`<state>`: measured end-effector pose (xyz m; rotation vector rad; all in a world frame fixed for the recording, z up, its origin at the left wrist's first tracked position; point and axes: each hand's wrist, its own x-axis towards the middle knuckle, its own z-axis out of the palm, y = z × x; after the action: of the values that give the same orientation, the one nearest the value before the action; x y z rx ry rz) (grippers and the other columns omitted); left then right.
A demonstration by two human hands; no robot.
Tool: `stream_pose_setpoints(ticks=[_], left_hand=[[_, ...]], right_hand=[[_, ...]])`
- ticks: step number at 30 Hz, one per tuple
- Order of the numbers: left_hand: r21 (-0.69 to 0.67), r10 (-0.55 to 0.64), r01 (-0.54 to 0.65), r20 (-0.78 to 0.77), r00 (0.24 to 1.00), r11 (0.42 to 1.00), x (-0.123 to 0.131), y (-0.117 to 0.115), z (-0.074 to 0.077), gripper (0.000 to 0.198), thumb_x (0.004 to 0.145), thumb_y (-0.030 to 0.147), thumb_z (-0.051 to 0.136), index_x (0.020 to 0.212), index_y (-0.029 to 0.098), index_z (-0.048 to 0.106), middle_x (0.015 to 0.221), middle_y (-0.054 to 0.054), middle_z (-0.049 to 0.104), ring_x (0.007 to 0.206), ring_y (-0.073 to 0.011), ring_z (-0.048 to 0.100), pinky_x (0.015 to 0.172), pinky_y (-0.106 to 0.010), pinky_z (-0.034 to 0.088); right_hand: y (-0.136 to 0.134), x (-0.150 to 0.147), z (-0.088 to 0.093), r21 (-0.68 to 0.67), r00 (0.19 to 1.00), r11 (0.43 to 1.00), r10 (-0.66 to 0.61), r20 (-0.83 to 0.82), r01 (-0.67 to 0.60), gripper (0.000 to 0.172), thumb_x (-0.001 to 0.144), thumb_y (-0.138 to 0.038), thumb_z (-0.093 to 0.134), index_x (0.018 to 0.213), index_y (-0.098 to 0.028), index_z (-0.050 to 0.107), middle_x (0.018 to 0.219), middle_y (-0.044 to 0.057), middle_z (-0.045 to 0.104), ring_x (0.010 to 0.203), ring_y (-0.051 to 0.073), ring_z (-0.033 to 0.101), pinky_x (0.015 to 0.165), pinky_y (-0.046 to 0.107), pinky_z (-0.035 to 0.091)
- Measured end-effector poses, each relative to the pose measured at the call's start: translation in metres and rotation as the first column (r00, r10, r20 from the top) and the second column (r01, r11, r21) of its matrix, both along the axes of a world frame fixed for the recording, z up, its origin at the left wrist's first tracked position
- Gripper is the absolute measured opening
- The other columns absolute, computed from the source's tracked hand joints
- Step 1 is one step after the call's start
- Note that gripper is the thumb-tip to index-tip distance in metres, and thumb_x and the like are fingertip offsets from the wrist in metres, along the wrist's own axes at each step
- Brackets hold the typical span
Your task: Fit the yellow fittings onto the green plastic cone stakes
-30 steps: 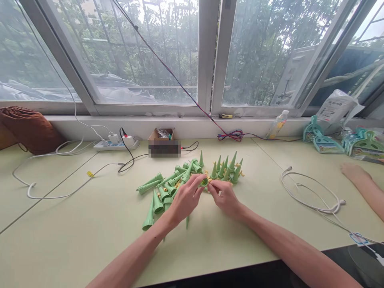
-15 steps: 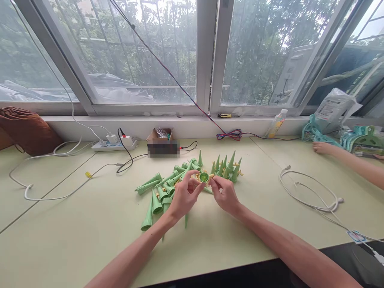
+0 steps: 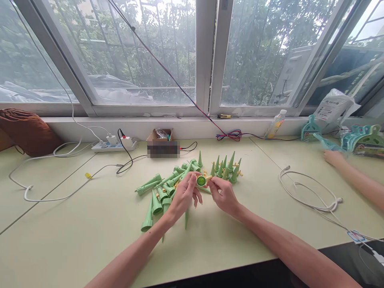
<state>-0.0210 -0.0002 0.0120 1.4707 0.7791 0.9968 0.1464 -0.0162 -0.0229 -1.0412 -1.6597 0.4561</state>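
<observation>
My left hand (image 3: 183, 197) and my right hand (image 3: 223, 195) meet over the table, both pinching one green cone spike (image 3: 201, 181) whose round open end faces me. A small yellow part sticks out of it on the right side, at my right fingertips. Just behind and to the left lies a pile of green cone spikes (image 3: 159, 190) on their sides. To the right of that, a group of upright cones (image 3: 225, 169) with yellow fittings stands on the table.
A small cardboard box (image 3: 162, 141) and a power strip (image 3: 114, 144) sit near the window sill. White cables (image 3: 309, 192) loop at the right and left. Another person's hand (image 3: 333, 157) reaches toward teal packaged items (image 3: 360, 140) at far right. A brown bag (image 3: 27, 130) lies far left.
My hands lifted the green cone slightly and turned its open end toward me. The other person's hand at right shifted along the table near the teal items.
</observation>
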Motion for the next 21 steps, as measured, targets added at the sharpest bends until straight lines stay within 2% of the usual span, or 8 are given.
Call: stream_pose_setpoints(ticks=[2, 7, 10, 15, 21], left_hand=[[-0.032, 0.011, -0.010, 0.017, 1.000, 0.999, 0.0008, 0.0004, 0.0018, 0.047, 0.095, 0.058, 0.044, 0.117, 0.017, 0.051, 0.083, -0.006, 0.069, 0.043, -0.0118, 0.060, 0.035, -0.021, 0.044], [-0.056, 0.024, -0.025, -0.009, 1.000, 0.998, 0.0004, 0.0001, 0.0054, 0.048, 0.092, 0.056, 0.053, 0.117, 0.016, 0.051, 0.056, 0.003, 0.058, 0.043, -0.0140, 0.059, 0.036, -0.020, 0.043], [-0.046, 0.025, -0.026, -0.021, 0.999, 0.999, -0.0005, -0.0004, 0.0056, 0.045, 0.092, 0.055, 0.054, 0.116, 0.018, 0.051, 0.056, 0.004, 0.057, 0.043, -0.0137, 0.059, 0.037, -0.020, 0.044], [0.017, 0.034, -0.033, -0.057, 0.998, 0.999, -0.0023, 0.0003, 0.0028, 0.040, 0.092, 0.051, 0.056, 0.116, 0.020, 0.051, 0.073, 0.000, 0.063, 0.044, -0.0113, 0.059, 0.038, -0.020, 0.045], [0.129, 0.067, -0.048, -0.146, 0.987, 0.991, -0.0054, 0.0001, 0.0005, 0.044, 0.089, 0.047, 0.062, 0.124, 0.024, 0.046, 0.113, -0.009, 0.063, 0.051, -0.0093, 0.062, 0.039, -0.020, 0.046]], right_hand=[[0.0007, -0.0002, -0.0006, -0.006, 1.000, 1.000, 0.006, 0.004, -0.006, 0.031, 0.100, -0.031, 0.045, 0.074, -0.017, 0.056, 0.062, -0.001, 0.050, 0.054, 0.011, 0.042, 0.052, 0.024, 0.033], [0.0015, 0.0008, -0.0009, -0.026, 1.000, 0.999, 0.020, -0.004, -0.020, 0.030, 0.100, -0.030, 0.044, 0.075, -0.017, 0.056, 0.059, -0.002, 0.047, 0.051, 0.011, 0.039, 0.051, 0.024, 0.033], [0.0014, 0.0019, -0.0016, -0.018, 1.000, 1.000, 0.017, 0.004, -0.017, 0.029, 0.099, -0.029, 0.045, 0.074, -0.018, 0.054, 0.060, -0.002, 0.046, 0.051, 0.011, 0.039, 0.051, 0.024, 0.032], [0.0025, 0.0026, -0.0023, -0.008, 1.000, 1.000, 0.008, 0.018, -0.008, 0.032, 0.099, -0.029, 0.046, 0.068, -0.019, 0.046, 0.059, -0.003, 0.042, 0.052, 0.010, 0.035, 0.051, 0.024, 0.029], [0.0042, 0.0033, -0.0031, -0.016, 0.999, 1.000, -0.008, 0.032, 0.009, 0.038, 0.098, -0.030, 0.045, 0.064, -0.020, 0.034, 0.057, -0.005, 0.033, 0.051, 0.010, 0.028, 0.050, 0.026, 0.024]])
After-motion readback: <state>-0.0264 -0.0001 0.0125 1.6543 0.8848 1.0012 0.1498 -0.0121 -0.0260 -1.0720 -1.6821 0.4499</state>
